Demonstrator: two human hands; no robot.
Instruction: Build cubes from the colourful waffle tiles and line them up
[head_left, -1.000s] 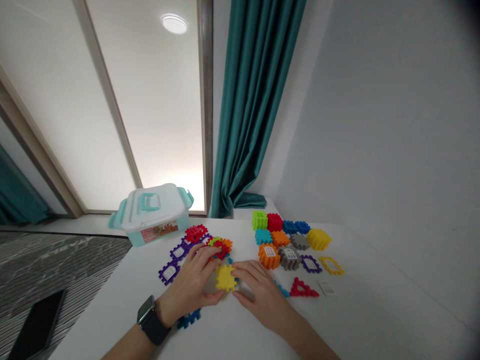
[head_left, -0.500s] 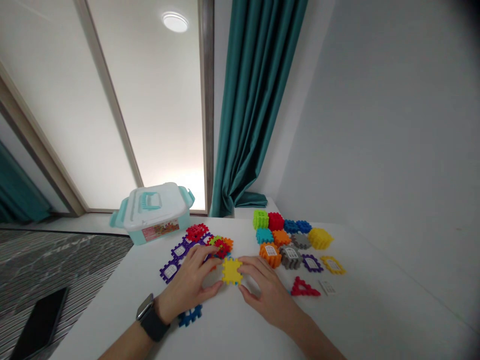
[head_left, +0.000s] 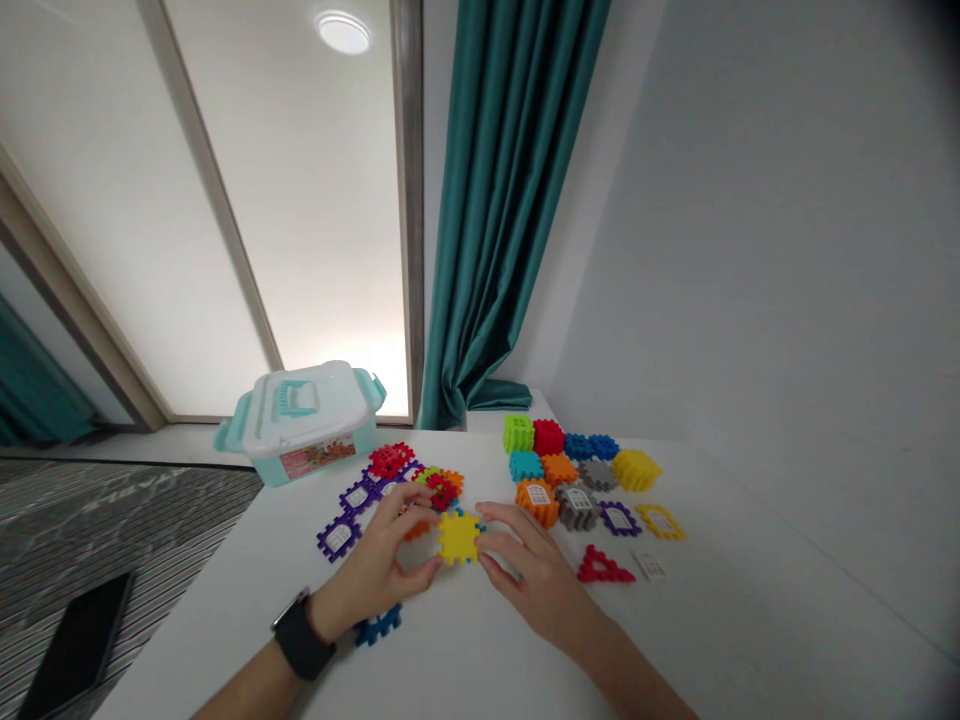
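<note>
A yellow square interlocking plastic tile (head_left: 458, 538) with toothed edges is between my two hands, with bits of blue showing at its rim. My left hand (head_left: 391, 555) grips its left side, thumb low and fingers above. On the right side, the fingertips of my right hand (head_left: 534, 568) pinch its edge. Just behind it lie red gear-like pieces (head_left: 444, 490). Joined purple window tiles (head_left: 339, 538) lie beyond my left hand, which partly covers them. A blue toothed tile (head_left: 379, 625) sits partly hidden below my left wrist.
A lidded storage box (head_left: 307, 420) stands at the table's back left. Stacked coloured tiles, including orange (head_left: 537, 502) and yellow (head_left: 637, 470) stacks, stand at the back right. Nearer are a red triangle (head_left: 604, 566) and a white window piece (head_left: 649, 565). A dark phone-like slab (head_left: 75, 645) lies off the table.
The view has shifted slightly. The yellow tile stays between both hands, and more blue shows at its right edge. My right fingers have loosened a little around that side.
</note>
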